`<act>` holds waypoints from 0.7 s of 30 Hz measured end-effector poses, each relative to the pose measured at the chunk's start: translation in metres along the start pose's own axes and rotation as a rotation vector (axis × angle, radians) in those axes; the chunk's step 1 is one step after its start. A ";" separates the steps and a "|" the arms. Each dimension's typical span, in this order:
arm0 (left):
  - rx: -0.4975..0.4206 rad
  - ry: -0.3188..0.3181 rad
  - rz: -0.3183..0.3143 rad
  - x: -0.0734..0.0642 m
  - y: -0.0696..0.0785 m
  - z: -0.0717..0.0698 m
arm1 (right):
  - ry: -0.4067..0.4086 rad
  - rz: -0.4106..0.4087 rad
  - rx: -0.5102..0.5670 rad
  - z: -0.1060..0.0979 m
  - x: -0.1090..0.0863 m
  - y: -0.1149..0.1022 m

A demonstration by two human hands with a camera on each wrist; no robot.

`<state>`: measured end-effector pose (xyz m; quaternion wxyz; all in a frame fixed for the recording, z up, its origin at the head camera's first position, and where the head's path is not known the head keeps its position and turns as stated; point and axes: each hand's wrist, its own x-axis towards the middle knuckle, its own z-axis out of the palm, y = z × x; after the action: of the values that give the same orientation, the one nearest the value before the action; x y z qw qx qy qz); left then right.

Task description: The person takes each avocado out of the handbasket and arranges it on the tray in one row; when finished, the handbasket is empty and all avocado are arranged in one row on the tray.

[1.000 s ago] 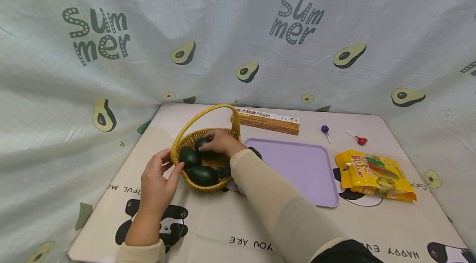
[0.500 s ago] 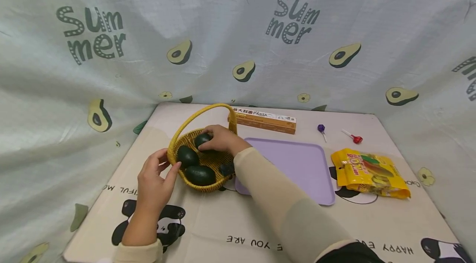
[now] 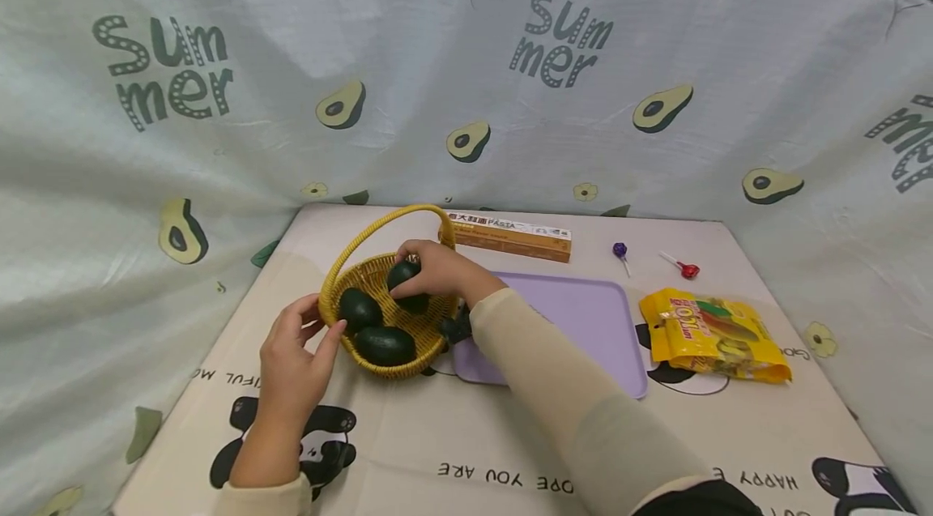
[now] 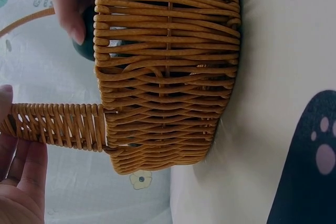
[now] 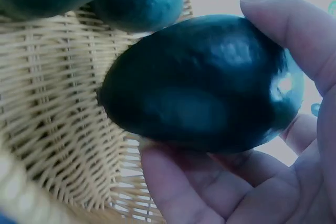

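My right hand (image 3: 436,269) grips a dark green avocado (image 5: 205,87), thumb on one side and fingers curled round the other. It hangs tilted over the inside of the yellow wicker basket (image 3: 397,372). Two more avocados, one at the left wall (image 3: 360,310) and one at the near side (image 3: 386,346), lie in the basket. My left hand (image 3: 293,354) is at the basket's left side; in the left wrist view its thumb and fingers hold the base of the woven handle (image 4: 58,124).
A lilac tray (image 3: 568,313) lies right of the basket, partly under my right sleeve. Behind stands a pasta box (image 3: 510,236). Farther right are a purple lollipop (image 3: 619,249), a red lollipop (image 3: 688,270) and a yellow snack bag (image 3: 714,338).
My right hand has lifted the avocado and tilted it, shifting slightly right relative to the basket. My left hand keeps its hold on the handle. The head view has turned a little.
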<state>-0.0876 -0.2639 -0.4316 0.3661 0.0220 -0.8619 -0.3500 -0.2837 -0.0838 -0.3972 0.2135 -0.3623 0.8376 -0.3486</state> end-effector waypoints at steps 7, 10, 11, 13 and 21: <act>0.003 0.006 -0.007 -0.001 -0.001 0.001 | -0.041 -0.013 -0.028 -0.009 -0.009 0.003; 0.004 0.006 -0.010 -0.001 -0.001 0.001 | -0.010 -0.001 -0.048 -0.013 -0.014 0.003; 0.005 0.005 -0.009 -0.001 -0.001 0.001 | 0.005 0.007 -0.058 -0.014 -0.016 0.004; 0.004 0.005 -0.007 -0.002 -0.001 0.002 | 0.030 0.020 -0.070 -0.017 -0.021 0.005; -0.004 0.021 0.008 -0.002 0.001 0.003 | 0.062 0.049 -0.045 -0.026 -0.036 0.014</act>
<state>-0.0878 -0.2608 -0.4337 0.3766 0.0215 -0.8575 -0.3499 -0.2830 -0.0383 -0.3866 0.1877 -0.3353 0.8602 -0.3352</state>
